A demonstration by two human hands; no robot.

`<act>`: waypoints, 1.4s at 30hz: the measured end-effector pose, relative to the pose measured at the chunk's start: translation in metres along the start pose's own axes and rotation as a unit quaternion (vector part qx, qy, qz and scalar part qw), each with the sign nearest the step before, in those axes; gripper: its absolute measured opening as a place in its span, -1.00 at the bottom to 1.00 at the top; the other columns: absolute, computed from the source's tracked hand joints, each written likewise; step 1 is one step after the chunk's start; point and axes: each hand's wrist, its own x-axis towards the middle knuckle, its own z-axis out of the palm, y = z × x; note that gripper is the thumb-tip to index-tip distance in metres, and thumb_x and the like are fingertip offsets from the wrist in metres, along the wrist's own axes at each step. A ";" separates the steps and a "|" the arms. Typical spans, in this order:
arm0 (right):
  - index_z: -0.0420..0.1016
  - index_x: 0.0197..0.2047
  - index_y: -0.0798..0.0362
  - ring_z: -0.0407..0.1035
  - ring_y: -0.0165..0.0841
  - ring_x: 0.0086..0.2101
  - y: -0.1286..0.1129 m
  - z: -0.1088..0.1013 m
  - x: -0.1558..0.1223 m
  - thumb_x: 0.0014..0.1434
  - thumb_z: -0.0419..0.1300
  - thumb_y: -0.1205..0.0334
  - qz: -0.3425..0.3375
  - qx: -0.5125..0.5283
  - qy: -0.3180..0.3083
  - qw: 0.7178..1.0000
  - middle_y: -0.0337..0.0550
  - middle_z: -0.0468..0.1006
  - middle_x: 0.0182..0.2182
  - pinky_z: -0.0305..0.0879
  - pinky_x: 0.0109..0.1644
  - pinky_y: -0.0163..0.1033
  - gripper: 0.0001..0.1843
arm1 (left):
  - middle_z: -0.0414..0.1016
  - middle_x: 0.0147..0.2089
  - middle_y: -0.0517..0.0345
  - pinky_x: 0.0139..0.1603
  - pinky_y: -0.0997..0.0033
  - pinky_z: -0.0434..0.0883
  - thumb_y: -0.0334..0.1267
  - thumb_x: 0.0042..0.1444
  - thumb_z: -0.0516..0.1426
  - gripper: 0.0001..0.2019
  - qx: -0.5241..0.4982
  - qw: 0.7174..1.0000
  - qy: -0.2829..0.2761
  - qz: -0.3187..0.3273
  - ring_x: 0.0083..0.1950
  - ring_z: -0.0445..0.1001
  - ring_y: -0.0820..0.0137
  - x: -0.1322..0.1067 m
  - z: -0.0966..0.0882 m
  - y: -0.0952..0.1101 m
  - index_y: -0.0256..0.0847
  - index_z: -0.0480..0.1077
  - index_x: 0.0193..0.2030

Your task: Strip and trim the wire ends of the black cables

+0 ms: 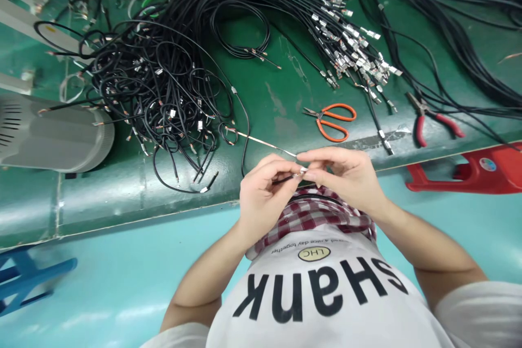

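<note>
Close to my body at the bench's front edge, my left hand (265, 190) pinches the end of a black cable. My right hand (342, 174) meets it from the other side, thumb and fingers closed on a small, shiny connector (303, 171) at the cable's tip. Fingertips cover most of the connector. A thin, straight metallic strip or wire (261, 141) runs from the right fingertips toward the cable pile; its exact hold is unclear. Orange-handled scissors (336, 122) lie partly spread beyond my right hand.
On the green bench (281, 92), a tangled pile of black cables (159, 76) sits left, with silvery connectors (354, 46) toward the right. Red-handled pliers (434, 119) lie right. A grey machine (53, 133) stands left; red (481, 171) and blue (32, 277) stools are below.
</note>
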 end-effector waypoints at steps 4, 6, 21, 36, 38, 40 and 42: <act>0.68 -0.13 0.00 0.42 -0.47 -0.39 0.000 -0.002 0.001 0.20 0.36 0.28 -0.032 -0.047 0.002 0.998 -0.20 0.59 -0.32 0.37 -0.30 -0.34 -0.85 | 0.44 -0.25 0.11 -0.25 0.50 0.44 -0.36 0.14 0.28 -0.90 -0.069 0.996 -0.028 -0.048 -0.26 0.45 0.47 0.003 -0.004 0.000 -0.18 0.57 -0.19; 0.68 -0.20 0.02 0.41 -0.47 -0.40 0.000 -0.002 0.001 0.18 0.37 0.29 -0.036 -0.046 0.016 0.998 -0.22 0.59 -0.37 0.35 -0.30 -0.33 -0.91 | 0.44 -0.25 0.13 -0.25 0.54 0.42 -0.35 0.14 0.28 -0.90 -0.097 0.991 -0.024 -0.086 -0.27 0.44 0.50 0.004 -0.005 0.000 -0.18 0.56 -0.18; 0.65 -0.32 0.10 0.37 -0.51 -0.53 -0.001 -0.005 0.002 0.01 0.48 0.28 0.099 0.020 0.044 0.994 -0.20 0.58 -0.46 0.32 -0.47 -0.44 -0.84 | 0.27 -0.45 0.17 -0.50 0.52 0.02 -0.17 0.21 0.25 -0.82 -0.229 0.954 -0.039 -0.191 -0.45 0.13 0.56 0.019 -0.007 0.000 -0.21 0.60 -0.15; 0.65 -0.31 0.13 0.43 -0.49 -0.46 -0.013 -0.002 0.021 0.04 0.47 0.26 0.077 -0.002 0.022 0.997 -0.18 0.63 -0.41 0.37 -0.41 -0.44 -0.84 | 0.42 -0.30 0.07 -0.47 0.62 0.21 -0.31 0.21 0.24 -0.69 -0.264 0.954 -0.026 -0.143 -0.30 0.33 0.50 0.015 -0.004 -0.002 -0.16 0.47 0.10; 0.65 -0.30 0.13 0.44 -0.48 -0.44 -0.014 -0.001 0.023 0.05 0.46 0.24 0.072 -0.009 0.016 0.997 -0.17 0.63 -0.41 0.37 -0.40 -0.43 -0.83 | 0.44 -0.27 0.05 -0.49 0.62 0.21 -0.32 0.20 0.24 -0.73 -0.253 0.958 -0.015 -0.134 -0.29 0.36 0.49 0.014 -0.003 -0.003 -0.16 0.52 0.06; 0.65 -0.30 0.14 0.44 -0.47 -0.44 -0.014 0.000 0.025 0.06 0.45 0.23 0.070 -0.012 0.013 0.997 -0.17 0.63 -0.41 0.38 -0.40 -0.42 -0.83 | 0.47 -0.23 0.03 -0.50 0.61 0.23 -0.33 0.19 0.26 -0.74 -0.246 0.961 -0.004 -0.130 -0.28 0.37 0.48 0.014 -0.002 -0.004 -0.15 0.55 0.02; 0.64 -0.31 0.14 0.45 -0.47 -0.44 -0.013 0.000 0.026 0.07 0.45 0.23 0.066 -0.017 0.013 0.998 -0.17 0.63 -0.41 0.38 -0.39 -0.42 -0.83 | 0.49 -0.20 0.02 -0.50 0.59 0.24 -0.33 0.18 0.27 -0.75 -0.240 0.962 0.003 -0.129 -0.29 0.39 0.48 0.013 -0.002 -0.004 -0.12 0.56 0.01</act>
